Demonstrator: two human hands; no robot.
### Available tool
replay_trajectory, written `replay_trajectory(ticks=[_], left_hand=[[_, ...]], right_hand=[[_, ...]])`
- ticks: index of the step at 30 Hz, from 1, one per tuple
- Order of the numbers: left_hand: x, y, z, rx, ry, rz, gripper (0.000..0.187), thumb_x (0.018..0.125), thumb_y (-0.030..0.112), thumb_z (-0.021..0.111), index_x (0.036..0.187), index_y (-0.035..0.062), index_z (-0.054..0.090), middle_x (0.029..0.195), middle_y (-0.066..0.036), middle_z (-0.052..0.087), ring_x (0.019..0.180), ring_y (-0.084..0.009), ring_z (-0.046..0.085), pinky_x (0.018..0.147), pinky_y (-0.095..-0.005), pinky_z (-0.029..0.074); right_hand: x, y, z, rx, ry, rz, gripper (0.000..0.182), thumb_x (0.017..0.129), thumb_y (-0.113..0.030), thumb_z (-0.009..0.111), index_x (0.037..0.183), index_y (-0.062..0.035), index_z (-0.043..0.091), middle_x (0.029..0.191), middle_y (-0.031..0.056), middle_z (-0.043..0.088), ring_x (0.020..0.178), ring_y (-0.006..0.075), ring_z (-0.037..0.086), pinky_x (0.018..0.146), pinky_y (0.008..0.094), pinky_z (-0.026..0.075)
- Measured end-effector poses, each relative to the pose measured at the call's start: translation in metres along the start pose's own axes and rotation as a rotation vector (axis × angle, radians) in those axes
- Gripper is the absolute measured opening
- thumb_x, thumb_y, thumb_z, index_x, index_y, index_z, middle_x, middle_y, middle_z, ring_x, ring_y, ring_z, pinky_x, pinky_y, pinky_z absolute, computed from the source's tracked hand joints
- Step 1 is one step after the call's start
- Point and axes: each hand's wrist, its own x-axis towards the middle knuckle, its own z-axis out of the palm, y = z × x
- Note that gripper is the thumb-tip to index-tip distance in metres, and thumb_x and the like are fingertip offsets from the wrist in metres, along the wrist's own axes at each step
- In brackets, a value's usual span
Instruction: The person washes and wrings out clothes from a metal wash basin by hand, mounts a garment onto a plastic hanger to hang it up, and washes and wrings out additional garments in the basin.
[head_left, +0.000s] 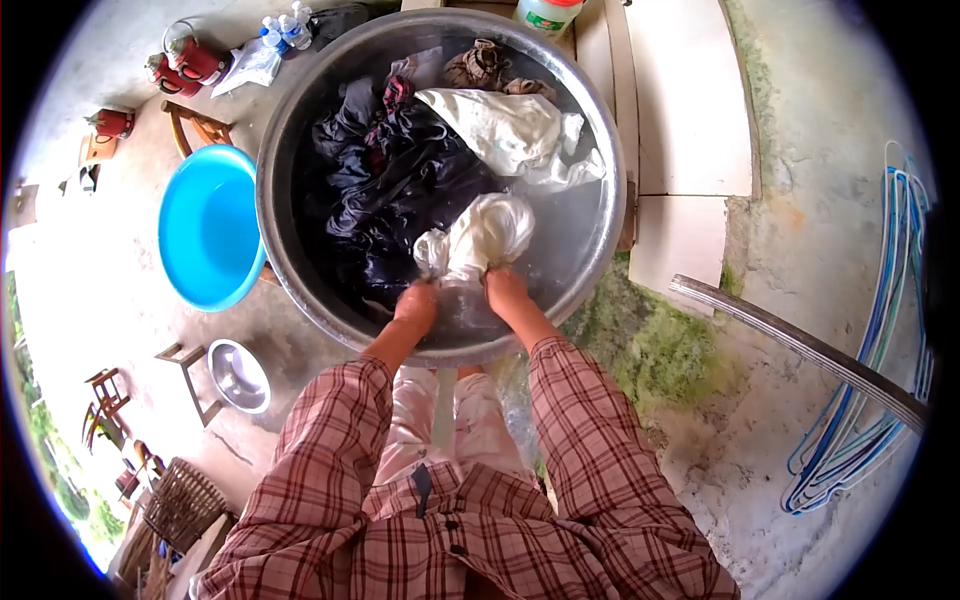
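Observation:
A large metal basin (pixel 275 215) of water stands in front of me. In its near part, a bunched white cloth (pixel 490 230) is gripped at its near edge by both hands. My left hand (pixel 415 303) is closed on the cloth's left end, beside the dark clothes. My right hand (pixel 506 290) is closed on its right end; the fingertips of both are hidden by cloth and water. Dark wet clothes (pixel 400 190) fill the basin's left side. Farther back lie another white cloth (pixel 505 125) and a brown garment (pixel 478 65).
Left of the basin is a blue tub (pixel 205 230), with a small metal bowl (pixel 239 376) nearer me. Red thermoses (pixel 200 62) and plastic bottles (pixel 290 30) stand at the back left. A metal pole (pixel 790 345) and blue hangers (pixel 880 300) are on the right.

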Motion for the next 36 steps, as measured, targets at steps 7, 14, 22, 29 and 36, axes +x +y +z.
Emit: replay_trajectory(ticks=[7,14,22,29,36], left_hand=[[-0.012,-0.022,-0.133,-0.304,-0.061,-0.255,0.026,0.081,0.011,0.052,0.097,0.0145,0.073,0.072,-0.009,0.068,0.063,-0.0206,0.066,0.057,-0.0309,0.052],[-0.074,0.020,-0.277,-0.606,0.211,-0.177,0.027,0.081,0.004,0.050,0.098,0.0040,0.071,0.065,-0.003,0.060,0.059,-0.0093,0.054,0.056,-0.0236,0.044],[-0.094,0.042,-0.237,-0.661,0.375,-0.040,0.020,0.081,-0.002,0.059,0.095,0.0046,0.072,0.078,-0.007,0.065,0.058,-0.0125,0.057,0.055,-0.0257,0.047],[-0.068,-0.017,-0.086,-0.406,0.268,-0.110,0.024,0.079,0.008,0.056,0.098,0.0059,0.071,0.086,-0.014,0.068,0.072,-0.0237,0.064,0.069,-0.0319,0.051],[-0.032,0.007,-0.024,-0.452,0.035,-0.171,0.030,0.077,0.012,0.053,0.104,0.0033,0.065,0.098,-0.019,0.067,0.092,-0.0309,0.065,0.082,-0.0362,0.048]], right_hand=[[-0.008,0.057,-0.106,-0.102,0.302,0.111,0.010,0.078,-0.010,0.057,0.083,-0.0088,0.066,0.072,0.0135,0.062,0.071,0.0307,0.063,0.066,0.0415,0.049],[-0.074,0.001,-0.248,0.927,0.517,0.345,0.019,0.089,0.000,0.054,0.105,-0.0029,0.066,0.073,0.0016,0.061,0.052,0.0072,0.050,0.048,0.0203,0.042],[-0.094,0.019,-0.227,1.466,0.377,0.212,0.027,0.091,0.000,0.049,0.114,-0.0020,0.062,0.089,0.0067,0.063,0.065,0.0108,0.056,0.063,0.0271,0.050],[-0.078,0.058,-0.116,0.356,0.245,0.129,0.024,0.080,-0.001,0.059,0.099,-0.0082,0.070,0.085,0.0203,0.065,0.078,0.0333,0.065,0.071,0.0397,0.051],[-0.021,-0.030,-0.062,0.606,-0.264,0.331,0.057,0.076,-0.044,0.069,0.103,0.0056,0.063,0.091,0.0202,0.067,0.084,0.0336,0.064,0.077,0.0388,0.050]])
